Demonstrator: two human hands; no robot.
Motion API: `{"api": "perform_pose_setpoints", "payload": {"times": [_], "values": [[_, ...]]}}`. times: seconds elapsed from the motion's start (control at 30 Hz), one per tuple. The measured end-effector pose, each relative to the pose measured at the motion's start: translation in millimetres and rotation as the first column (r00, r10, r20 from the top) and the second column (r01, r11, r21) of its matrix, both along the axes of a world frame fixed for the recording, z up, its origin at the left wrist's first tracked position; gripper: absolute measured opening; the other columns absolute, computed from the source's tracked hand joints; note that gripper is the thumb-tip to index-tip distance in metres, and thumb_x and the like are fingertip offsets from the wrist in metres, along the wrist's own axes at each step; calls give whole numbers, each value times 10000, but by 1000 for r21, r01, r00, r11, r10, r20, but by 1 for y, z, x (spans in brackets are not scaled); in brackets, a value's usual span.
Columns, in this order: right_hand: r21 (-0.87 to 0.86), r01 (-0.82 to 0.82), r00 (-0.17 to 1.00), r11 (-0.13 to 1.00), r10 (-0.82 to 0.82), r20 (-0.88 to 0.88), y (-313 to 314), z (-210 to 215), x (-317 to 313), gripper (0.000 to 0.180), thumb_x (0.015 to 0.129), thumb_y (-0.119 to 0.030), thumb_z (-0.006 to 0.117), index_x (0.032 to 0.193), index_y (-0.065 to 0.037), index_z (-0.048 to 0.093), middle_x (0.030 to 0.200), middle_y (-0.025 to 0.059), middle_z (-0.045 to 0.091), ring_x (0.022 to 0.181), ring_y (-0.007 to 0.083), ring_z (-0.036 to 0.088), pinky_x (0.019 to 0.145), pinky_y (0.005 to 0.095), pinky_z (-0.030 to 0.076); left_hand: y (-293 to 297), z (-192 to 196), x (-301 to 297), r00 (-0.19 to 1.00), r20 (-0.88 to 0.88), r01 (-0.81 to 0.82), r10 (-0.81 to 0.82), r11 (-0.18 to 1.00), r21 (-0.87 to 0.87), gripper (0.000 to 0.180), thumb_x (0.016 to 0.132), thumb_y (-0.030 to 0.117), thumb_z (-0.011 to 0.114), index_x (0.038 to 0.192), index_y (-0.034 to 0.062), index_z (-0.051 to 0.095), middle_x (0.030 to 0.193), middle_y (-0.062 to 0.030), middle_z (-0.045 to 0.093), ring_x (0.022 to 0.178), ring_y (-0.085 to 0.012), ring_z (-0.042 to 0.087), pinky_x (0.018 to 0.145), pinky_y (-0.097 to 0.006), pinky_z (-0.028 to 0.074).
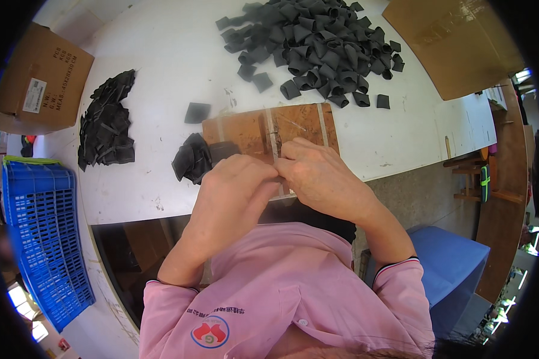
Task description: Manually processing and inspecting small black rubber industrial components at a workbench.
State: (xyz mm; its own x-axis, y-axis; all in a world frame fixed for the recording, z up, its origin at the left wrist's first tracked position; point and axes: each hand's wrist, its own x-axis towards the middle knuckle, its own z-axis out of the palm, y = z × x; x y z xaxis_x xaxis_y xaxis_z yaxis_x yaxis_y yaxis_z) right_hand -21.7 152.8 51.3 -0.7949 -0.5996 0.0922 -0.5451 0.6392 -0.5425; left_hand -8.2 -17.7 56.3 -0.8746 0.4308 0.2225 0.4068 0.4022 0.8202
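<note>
Both hands are meeting over the near edge of a brown board (269,128) lying on the white tabletop (173,54). The left hand (236,188) and right hand (317,176) are touching fingertip to fingertip, pinching something too hidden to tell. A black piece (191,158) is sitting just left; a heap of black pieces (317,45) is lying far, a smaller stack (106,122) at left.

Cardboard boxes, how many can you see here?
2. One cardboard box sits at the table's far left, above the blue crate. The other box lies at the far right corner. More may lie outside the picture.
</note>
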Motion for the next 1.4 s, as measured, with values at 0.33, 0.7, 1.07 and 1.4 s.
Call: {"api": "perform_pose_setpoints", "payload": {"times": [0.33,0.7,1.07,1.4], "values": [[-15,62,993,998,-63,-102,-6,-6,2,95,663,8,566,757,0,552,735,100,480,716,252,518,572,345,431,-13,-16,-4,808,587,-215,46,951,222,30,729,-3,608,752,2,590,651,-46,586,510,-117,537,464,-218,434],[-607,379,913,698,-388,125,-29,-24,35,185,707,-60,645,859,7,564,785,100,543,588,207,555,509,276,461,-1,-40,8,713,693,-475,-111,650,593,70,783,-1,573,844,-30,592,683,-110,606,549,-146,594,473,-215,502],[-515,505,747,693,-650,-142,-31,-47,17,115,662,8,601,772,-15,577,661,70,500,541,185,510,471,289,420,20,-35,0,746,646,-585,162,621,521,122,765,-68,502,881,-30,508,698,-68,574,399,-28,396,343,-159,308],[-486,862,327,143,576,750,-20,-24,12,128,842,-147,515,808,-26,544,680,-29,455,524,27,337,438,155,252,29,-39,11,845,168,-528,507,746,405,126,752,-68,498,864,-26,538,692,-44,563,536,-65,507,458,-182,387]]}}
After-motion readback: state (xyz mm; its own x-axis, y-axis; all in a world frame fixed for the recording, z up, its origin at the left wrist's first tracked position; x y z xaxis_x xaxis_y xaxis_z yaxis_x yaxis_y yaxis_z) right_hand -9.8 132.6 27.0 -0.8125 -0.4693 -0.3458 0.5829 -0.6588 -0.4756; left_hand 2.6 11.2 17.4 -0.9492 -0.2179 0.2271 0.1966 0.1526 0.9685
